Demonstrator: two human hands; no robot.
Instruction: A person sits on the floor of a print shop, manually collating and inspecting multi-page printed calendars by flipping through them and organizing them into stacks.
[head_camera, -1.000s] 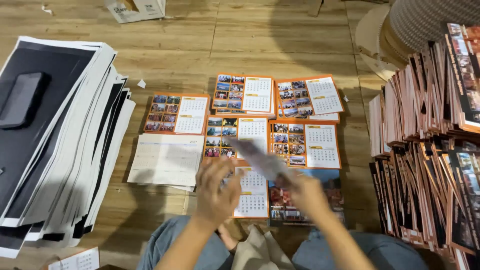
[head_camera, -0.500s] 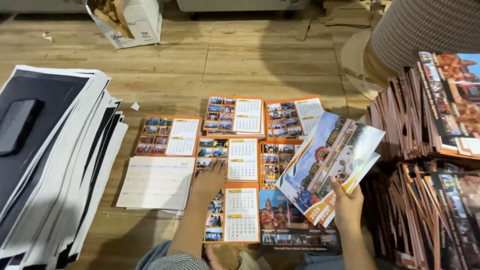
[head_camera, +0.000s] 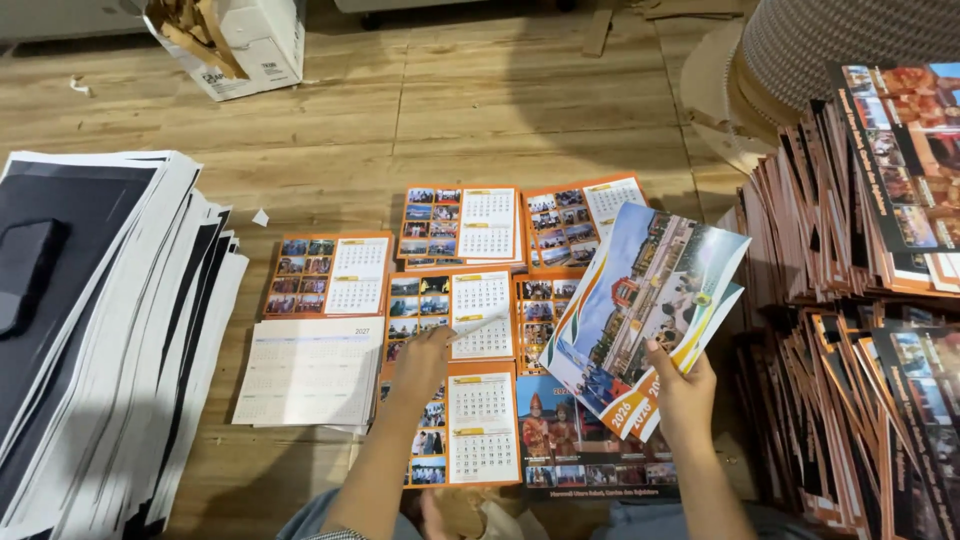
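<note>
Several orange-bordered calendar sheets (head_camera: 460, 225) lie in small piles on the wooden floor in front of me. My right hand (head_camera: 680, 385) holds up a thin stack of colourful cover sheets (head_camera: 650, 300), tilted above the right-hand piles. My left hand (head_camera: 425, 360) rests on the middle piles, its fingers pinching the lower edge of one calendar sheet (head_camera: 480, 315). A pale sheet with a small year grid (head_camera: 310, 370) lies to the left of that hand. A picture sheet with two figures in costume (head_camera: 560, 435) lies under my right wrist.
A tall slanted stack of black-and-white sheets (head_camera: 100, 330) fills the left side. Fanned stacks of orange-edged printed sheets (head_camera: 860, 330) crowd the right. A white cardboard box (head_camera: 235, 40) with scraps sits at the back. A woven round object (head_camera: 850, 40) stands at top right.
My right hand has lifted the cover sheets up and to the right, away from the piles. My left hand has moved down onto the middle calendar sheet. The view shifted upward.
</note>
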